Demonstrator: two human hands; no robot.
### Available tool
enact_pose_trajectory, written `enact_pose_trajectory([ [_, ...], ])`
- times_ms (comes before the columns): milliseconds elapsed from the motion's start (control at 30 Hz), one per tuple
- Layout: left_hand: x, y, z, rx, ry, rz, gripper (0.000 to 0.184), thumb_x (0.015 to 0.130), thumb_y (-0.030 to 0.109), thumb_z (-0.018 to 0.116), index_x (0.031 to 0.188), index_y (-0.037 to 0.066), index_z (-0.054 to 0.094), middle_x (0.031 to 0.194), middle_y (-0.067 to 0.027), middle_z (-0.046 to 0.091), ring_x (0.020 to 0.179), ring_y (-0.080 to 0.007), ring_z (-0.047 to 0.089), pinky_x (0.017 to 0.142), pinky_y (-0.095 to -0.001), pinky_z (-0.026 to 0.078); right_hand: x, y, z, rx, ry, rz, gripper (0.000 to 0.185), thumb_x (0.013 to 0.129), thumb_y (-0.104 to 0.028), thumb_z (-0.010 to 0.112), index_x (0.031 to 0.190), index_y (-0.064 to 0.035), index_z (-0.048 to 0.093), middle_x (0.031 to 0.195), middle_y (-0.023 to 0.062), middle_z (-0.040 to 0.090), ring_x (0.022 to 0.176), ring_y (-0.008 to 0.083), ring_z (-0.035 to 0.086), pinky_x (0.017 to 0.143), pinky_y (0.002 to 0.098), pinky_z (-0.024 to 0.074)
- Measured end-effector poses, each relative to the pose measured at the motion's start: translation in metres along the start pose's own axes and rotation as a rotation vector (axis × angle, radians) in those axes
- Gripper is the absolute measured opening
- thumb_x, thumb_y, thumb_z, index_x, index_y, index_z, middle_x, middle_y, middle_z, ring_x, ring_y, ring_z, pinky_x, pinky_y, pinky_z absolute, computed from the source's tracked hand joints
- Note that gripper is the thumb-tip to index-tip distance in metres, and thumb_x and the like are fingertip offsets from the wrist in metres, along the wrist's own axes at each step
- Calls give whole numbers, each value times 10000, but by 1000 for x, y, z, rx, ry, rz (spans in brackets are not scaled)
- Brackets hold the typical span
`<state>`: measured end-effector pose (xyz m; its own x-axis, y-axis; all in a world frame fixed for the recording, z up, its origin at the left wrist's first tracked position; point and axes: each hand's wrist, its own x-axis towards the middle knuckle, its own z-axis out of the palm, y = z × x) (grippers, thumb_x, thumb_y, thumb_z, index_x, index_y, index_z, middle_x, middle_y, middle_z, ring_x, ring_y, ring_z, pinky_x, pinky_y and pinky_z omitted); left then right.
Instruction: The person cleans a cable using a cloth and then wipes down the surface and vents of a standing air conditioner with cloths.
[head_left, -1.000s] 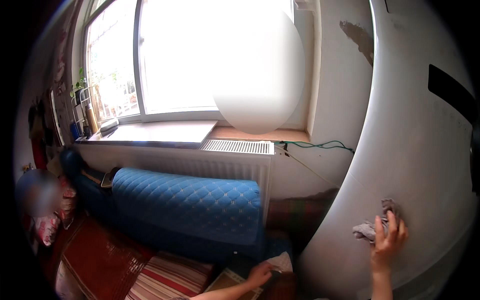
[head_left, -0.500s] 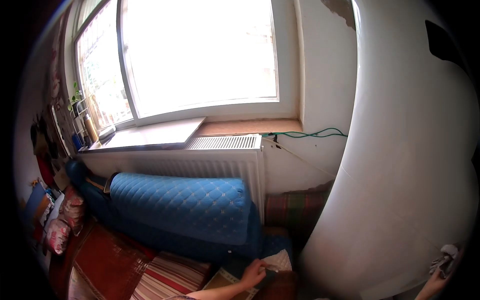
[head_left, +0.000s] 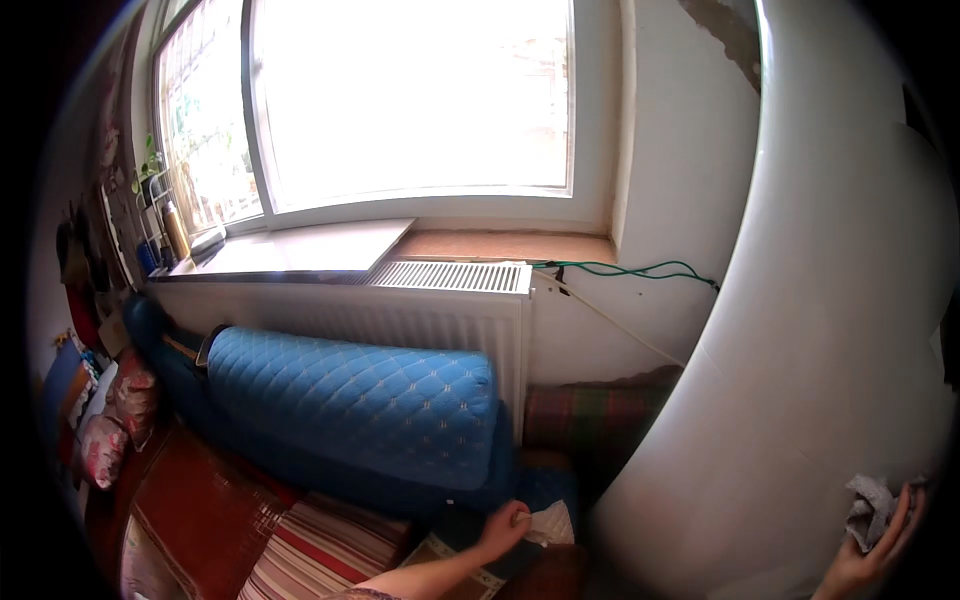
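Note:
My right hand [head_left: 878, 548], at the lower right, holds a crumpled grey cloth [head_left: 868, 505] against the tall, smooth white surface [head_left: 760, 400]. Its fingers point upward along the cloth. At the bottom centre, my left hand [head_left: 503, 528] is closed, low over the end of the couch. Something pale shows between its fingers, too small to name. A white quilted-looking cloth [head_left: 552, 525] lies right beside that hand; whether the fingers grip its edge I cannot tell.
A blue quilted bolster [head_left: 350, 395] lies on the couch before a white radiator [head_left: 400, 312]. Striped fabric [head_left: 320, 545] and a red-brown cover [head_left: 200, 500] spread at the lower left. Green cables [head_left: 640, 270] run along the wall under a bright window [head_left: 420, 100].
The view has shifted slightly. My right hand and the grey cloth have come further into view and up along the white surface. My left hand's fingers are more curled.

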<state>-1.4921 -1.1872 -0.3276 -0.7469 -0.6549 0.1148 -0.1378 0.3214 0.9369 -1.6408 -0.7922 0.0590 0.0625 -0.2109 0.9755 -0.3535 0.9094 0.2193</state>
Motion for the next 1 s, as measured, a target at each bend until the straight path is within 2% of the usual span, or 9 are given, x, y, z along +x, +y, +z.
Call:
enact_pose_trajectory([
  [33, 5, 1, -3, 23, -2, 22, 187, 836, 134, 658, 998, 47, 621, 919, -112, 642, 854, -249, 652, 750, -341, 507, 3, -6, 1, -7, -10, -18, 587, 817, -571, 726, 1113, -65, 699, 1184, 148, 607, 1053, 333, 615, 856, 415, 528],
  [67, 8, -4, -5, 23, 0, 64, 185, 835, 130, 655, 996, 45, 620, 926, -119, 635, 855, -262, 650, 751, -346, 506, -1, -2, 6, -4, -122, -49, 456, 894, -46, 669, 1325, 46, 554, 1351, 207, 543, 1214, 393, 549, 1027, 454, 452],
  [133, 15, -15, -7, 25, 0, 147, 182, 834, 122, 650, 993, 40, 617, 941, -134, 622, 857, -287, 646, 752, -356, 505, -7, 1, 13, -37, -121, -90, 426, 891, -56, 677, 1291, 48, 577, 1337, 206, 550, 1201, 386, 554, 1010, 453, 459],
  [233, 11, -12, -5, 36, -35, 129, 178, 829, 104, 645, 991, 37, 615, 949, -147, 603, 885, -319, 638, 765, -370, 503, 3, -15, 23, -52, -141, -127, 421, 861, -118, 708, 1242, 36, 615, 1327, 194, 553, 1174, 373, 560, 973, 461, 465],
  [367, 11, -17, -9, 56, -62, 234, 165, 821, 59, 663, 980, 48, 622, 990, -122, 580, 945, -324, 622, 786, -372, 497, 29, -54, 34, -38, -144, -182, 427, 832, -160, 724, 1209, 22, 640, 1297, 171, 573, 1140, 374, 562, 944, 467, 473],
  [533, 10, -10, -13, -8, -24, 260, 150, 821, 55, 627, 967, 36, 600, 1045, -136, 554, 968, -353, 600, 805, -384, 496, 49, -87, 50, 24, -154, -225, 412, 788, -88, 721, 1186, -5, 655, 1280, 151, 581, 1140, 378, 555, 943, 467, 478],
  [633, 11, -16, -11, 0, -37, 258, 162, 832, 50, 648, 987, 50, 603, 1068, -117, 558, 964, -323, 609, 797, -375, 499, 62, -104, 56, 31, -165, -269, 437, 749, -44, 727, 1180, -21, 659, 1280, 126, 587, 1143, 369, 558, 935, 465, 481],
  [767, 11, -12, -13, -47, -43, 239, 183, 837, 40, 626, 1017, 56, 591, 1057, -117, 554, 952, -326, 604, 782, -374, 498, 78, -121, 65, 57, -184, -319, 458, 704, 1, 733, 1156, -28, 663, 1274, 100, 592, 1146, 354, 562, 923, 464, 484],
  [1000, 12, -23, -11, -65, -43, 304, 178, 831, 23, 595, 1004, 55, 577, 1029, -123, 552, 933, -330, 597, 764, -378, 490, 106, -146, 74, 119, -198, -394, 454, 673, 54, 692, 1119, -17, 645, 1245, 113, 591, 1155, 369, 549, 932, 480, 460],
])
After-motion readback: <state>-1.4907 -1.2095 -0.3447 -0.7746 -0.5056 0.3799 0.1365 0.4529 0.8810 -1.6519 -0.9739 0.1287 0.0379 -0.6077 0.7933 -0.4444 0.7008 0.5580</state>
